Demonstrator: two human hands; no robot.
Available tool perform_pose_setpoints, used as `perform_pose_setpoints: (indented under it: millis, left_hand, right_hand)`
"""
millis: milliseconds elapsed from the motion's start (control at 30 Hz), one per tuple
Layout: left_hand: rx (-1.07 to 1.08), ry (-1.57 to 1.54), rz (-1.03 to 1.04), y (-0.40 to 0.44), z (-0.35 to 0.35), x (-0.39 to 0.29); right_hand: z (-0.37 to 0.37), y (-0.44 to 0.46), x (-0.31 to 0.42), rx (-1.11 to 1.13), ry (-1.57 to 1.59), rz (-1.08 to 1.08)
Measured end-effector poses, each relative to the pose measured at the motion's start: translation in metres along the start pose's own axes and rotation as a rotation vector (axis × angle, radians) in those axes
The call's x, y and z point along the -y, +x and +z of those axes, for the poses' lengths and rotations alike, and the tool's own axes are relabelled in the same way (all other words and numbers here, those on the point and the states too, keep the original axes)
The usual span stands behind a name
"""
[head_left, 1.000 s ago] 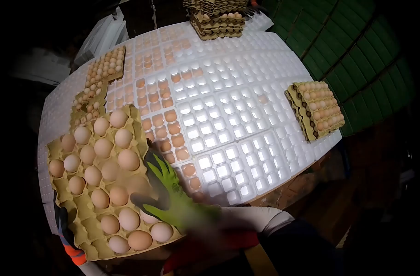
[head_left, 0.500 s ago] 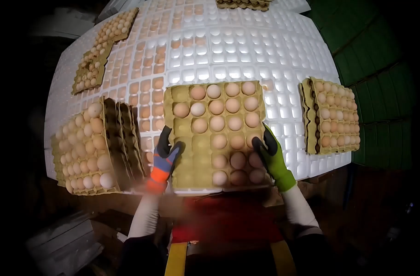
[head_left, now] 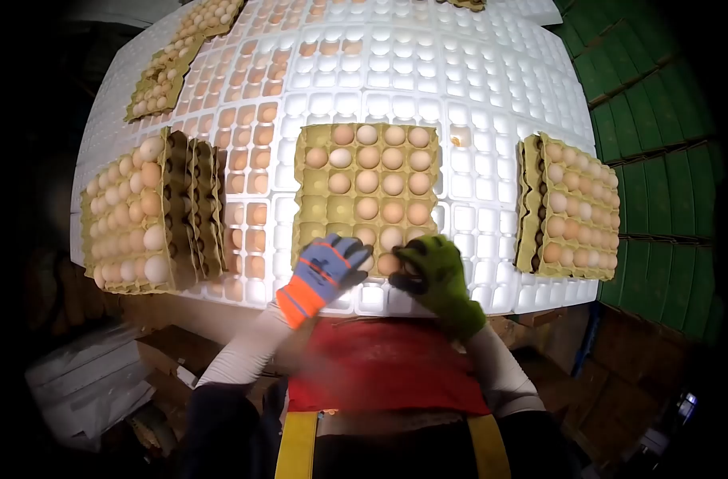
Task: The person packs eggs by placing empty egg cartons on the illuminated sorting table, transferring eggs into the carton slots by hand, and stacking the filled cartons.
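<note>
A yellowish cardboard egg tray, partly filled with brown and pale eggs, lies on the white moulded trays in front of me. Over its front left corner is my left hand, in a blue and orange glove, with fingers curled at an egg in the front row. My right hand, in a green glove with dark fingertips, bends its fingers round another front-row egg. Both eggs are partly covered by the gloves. Several cups on the tray's left side hold no egg.
White moulded trays cover the table, some with eggs on the left. Stacked full egg trays stand at left and right. More egg trays lie at the back left. Green crates line the right side.
Both hands have left the sides of the cardboard tray and moved inward to its front-row eggs. The tray now lies flat, farther from my body.
</note>
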State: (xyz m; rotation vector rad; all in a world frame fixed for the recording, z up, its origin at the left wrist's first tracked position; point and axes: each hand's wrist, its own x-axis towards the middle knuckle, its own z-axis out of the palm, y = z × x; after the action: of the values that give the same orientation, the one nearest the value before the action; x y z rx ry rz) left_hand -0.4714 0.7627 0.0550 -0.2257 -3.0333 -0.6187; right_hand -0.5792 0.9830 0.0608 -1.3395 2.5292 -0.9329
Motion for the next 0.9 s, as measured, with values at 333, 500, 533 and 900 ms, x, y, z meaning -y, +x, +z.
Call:
perform_pose_setpoints:
  millis: [333, 500, 533, 900]
  left_hand:
    - [-0.331, -1.113, -0.429, -0.029, 0.019, 0.017]
    - [0.152, 0.060, -0.102, 0.035, 0.002, 0.007]
    - [0.210, 0.245, -0.067, 0.041, 0.022, 0.011]
    - [-0.131, -0.305, -0.259, 0.042, -0.007, 0.030]
  right_hand:
    - [-0.001, 0.008, -0.005, -0.178, 0.388, 0.044]
    - [0.036, 0.028, -0.005, 0.086, -0.316, -0.067]
    - [0.022, 0.032, -0.003, 0.093, -0.216, -0.023]
    - [-0.008, 0.066, -0.007, 0.046, -0.079, 0.202]
